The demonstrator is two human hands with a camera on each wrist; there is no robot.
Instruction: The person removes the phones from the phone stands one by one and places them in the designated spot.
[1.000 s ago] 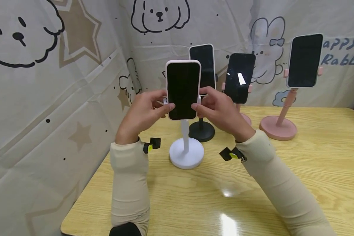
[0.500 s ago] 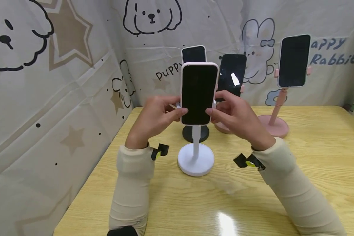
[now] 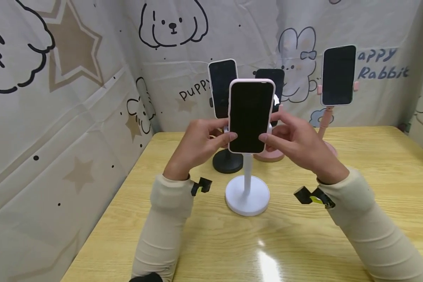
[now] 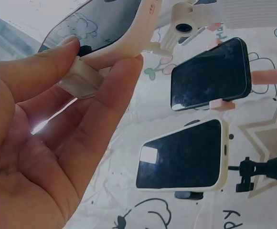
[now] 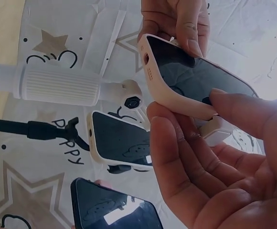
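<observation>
In the head view both hands hold a smartphone (image 3: 252, 115) in a pale pink case, upright on a white phone stand with a round base (image 3: 247, 196). My left hand (image 3: 199, 145) pinches its lower left side, thumb on the screen edge and fingers behind. On the opposite side my right hand (image 3: 301, 147) mirrors that grip. White clamp pieces show at the phone's edges between thumb and fingers, one clamp arm (image 4: 83, 78) in the left wrist view, another clamp arm (image 5: 217, 129) in the right wrist view. The screen is dark.
Behind stand a phone on a black stand (image 3: 227, 162), a dark phone on a pink stand (image 3: 269, 156), and a white-edged phone (image 3: 338, 74) on another pink stand at the right. A cartoon-printed cloth (image 3: 91, 129) hangs along the wooden table's (image 3: 285, 243) left and back.
The held phone and white stand have moved right relative to the rear stands, now right of the black one and overlapping the middle phone. The background has shifted left; both hands keep their grip.
</observation>
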